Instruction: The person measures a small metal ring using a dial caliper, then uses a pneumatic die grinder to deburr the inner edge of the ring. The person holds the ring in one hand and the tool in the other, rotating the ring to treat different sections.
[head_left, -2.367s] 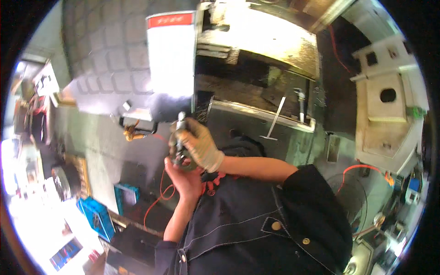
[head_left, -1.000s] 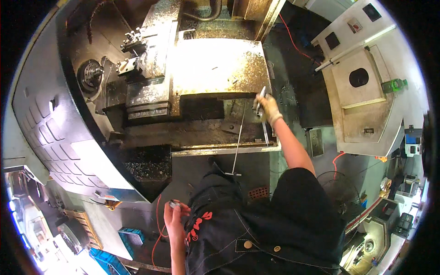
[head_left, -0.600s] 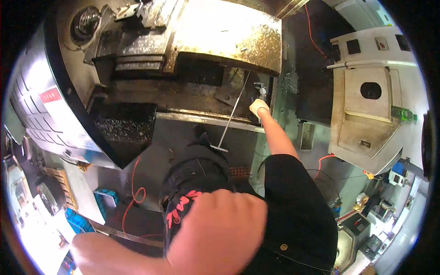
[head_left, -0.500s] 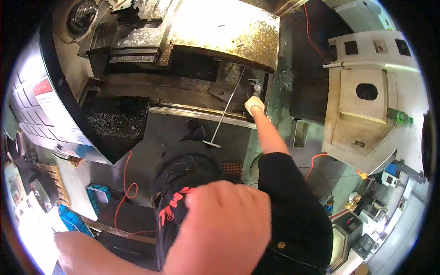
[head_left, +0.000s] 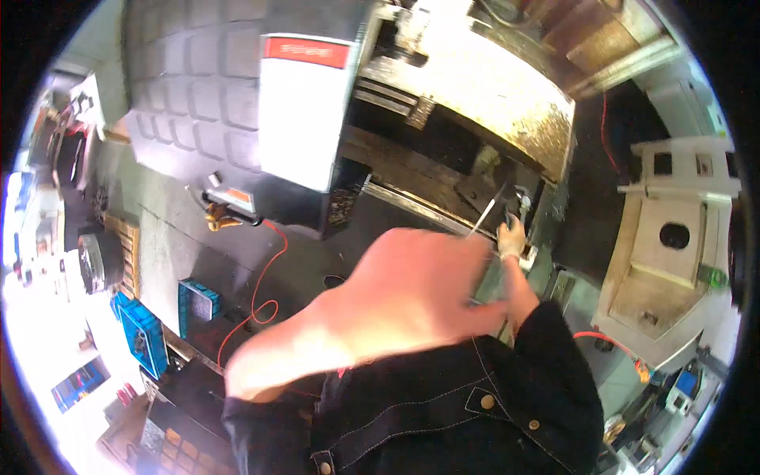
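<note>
My left hand (head_left: 423, 281) is large and blurred, in front of my dark jacket (head_left: 419, 404). Its back faces up and its fingers are smeared, so their closure does not show. Farther off, my right hand (head_left: 511, 237), in a pale glove, reaches to the right end of the machine's lower trough (head_left: 427, 206). Its fingers curl in beside a silver fitting (head_left: 522, 199); a small dark object shows at the fingertips, too small to name. Left of that hand a thin metal rod (head_left: 481, 218) slants out over the trough edge, its lower part hidden behind my left hand.
A grey machine door (head_left: 198, 87) with a white and red label stands at upper left. An air gun (head_left: 229, 206) hangs there, with a red hose (head_left: 273, 261) trailing down. Blue crates (head_left: 142, 336) lie at left. A beige machine (head_left: 653, 261) stands at right.
The view has swung left, so the door fills more of it. My left hand has risen from low at my front toward the trough. My right hand stays by the silver fitting.
</note>
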A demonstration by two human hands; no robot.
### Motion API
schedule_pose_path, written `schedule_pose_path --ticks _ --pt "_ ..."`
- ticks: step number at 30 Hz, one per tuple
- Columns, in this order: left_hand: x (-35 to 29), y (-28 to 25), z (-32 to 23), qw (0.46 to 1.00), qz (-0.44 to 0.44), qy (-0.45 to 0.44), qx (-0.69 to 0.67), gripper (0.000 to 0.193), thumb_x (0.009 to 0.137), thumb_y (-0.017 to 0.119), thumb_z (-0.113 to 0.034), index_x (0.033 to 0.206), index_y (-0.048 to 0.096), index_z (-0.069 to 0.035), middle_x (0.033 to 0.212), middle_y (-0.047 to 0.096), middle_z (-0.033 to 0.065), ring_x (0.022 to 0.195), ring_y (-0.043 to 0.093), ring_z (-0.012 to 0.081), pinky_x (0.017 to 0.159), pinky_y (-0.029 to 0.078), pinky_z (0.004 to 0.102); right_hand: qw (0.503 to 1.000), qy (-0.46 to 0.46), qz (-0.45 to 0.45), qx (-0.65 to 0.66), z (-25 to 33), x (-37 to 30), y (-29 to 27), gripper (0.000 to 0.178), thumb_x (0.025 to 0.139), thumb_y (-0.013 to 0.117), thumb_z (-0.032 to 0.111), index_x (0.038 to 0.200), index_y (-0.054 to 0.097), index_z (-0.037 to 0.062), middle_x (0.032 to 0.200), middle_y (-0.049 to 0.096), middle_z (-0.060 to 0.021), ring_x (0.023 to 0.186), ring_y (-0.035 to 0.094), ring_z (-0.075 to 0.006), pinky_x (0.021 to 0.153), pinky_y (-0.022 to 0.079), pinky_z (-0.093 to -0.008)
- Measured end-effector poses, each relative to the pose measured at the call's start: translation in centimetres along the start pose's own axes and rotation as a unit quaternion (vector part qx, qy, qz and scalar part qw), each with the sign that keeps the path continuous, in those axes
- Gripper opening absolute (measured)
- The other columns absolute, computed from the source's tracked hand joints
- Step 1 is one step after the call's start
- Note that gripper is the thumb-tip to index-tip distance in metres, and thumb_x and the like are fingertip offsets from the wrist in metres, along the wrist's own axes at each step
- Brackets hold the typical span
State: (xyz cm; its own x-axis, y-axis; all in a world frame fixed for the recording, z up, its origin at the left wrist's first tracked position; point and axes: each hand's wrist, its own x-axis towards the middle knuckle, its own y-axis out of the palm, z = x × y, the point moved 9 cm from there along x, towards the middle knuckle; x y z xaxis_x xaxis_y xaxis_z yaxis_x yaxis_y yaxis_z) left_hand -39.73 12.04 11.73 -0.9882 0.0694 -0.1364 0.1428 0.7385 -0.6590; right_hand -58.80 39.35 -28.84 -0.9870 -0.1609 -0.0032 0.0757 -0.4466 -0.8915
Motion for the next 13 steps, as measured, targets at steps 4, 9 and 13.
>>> schedule_pose_path --ticks 4,9,13 --pt "-13.5 7.2 17.2 0.875 -0.188 -0.231 -0.383 0.032 0.084 0.060 -0.029 0.088 0.057 0.002 0.070 0.059 0.0047 0.061 0.058 0.0176 0.055 0.044 0.0308 0.939 -0.008 -0.046 0.342 5.4 -2.4 -2.1 0.029 0.086 0.053 0.004 0.114 0.059 0.0008 0.107 0.063 -0.0093 0.097 0.058 -0.0164 0.083 0.045 -0.0276" --pt "-36.8 20.2 29.5 0.567 -0.428 -0.376 -0.595 0.028 0.090 0.053 -0.030 0.096 0.055 -0.003 0.071 0.055 0.0037 0.057 0.051 0.0102 0.053 0.041 0.0225 0.918 -0.182 0.114 0.334 23.9 -11.5 -4.8 0.019 0.089 0.058 0.008 0.106 0.062 -0.0005 0.100 0.064 -0.0064 0.090 0.060 -0.0142 0.081 0.046 -0.0255" --pt "-46.0 21.8 32.0 0.536 -0.493 -0.396 -0.560 0.030 0.090 0.054 -0.032 0.098 0.056 -0.004 0.072 0.058 0.0051 0.058 0.053 0.0113 0.054 0.043 0.0226 0.847 -0.283 0.356 0.275 35.9 -23.3 2.2 0.021 0.086 0.058 0.008 0.106 0.064 0.0059 0.099 0.066 -0.0111 0.092 0.063 -0.0181 0.084 0.048 -0.0300"
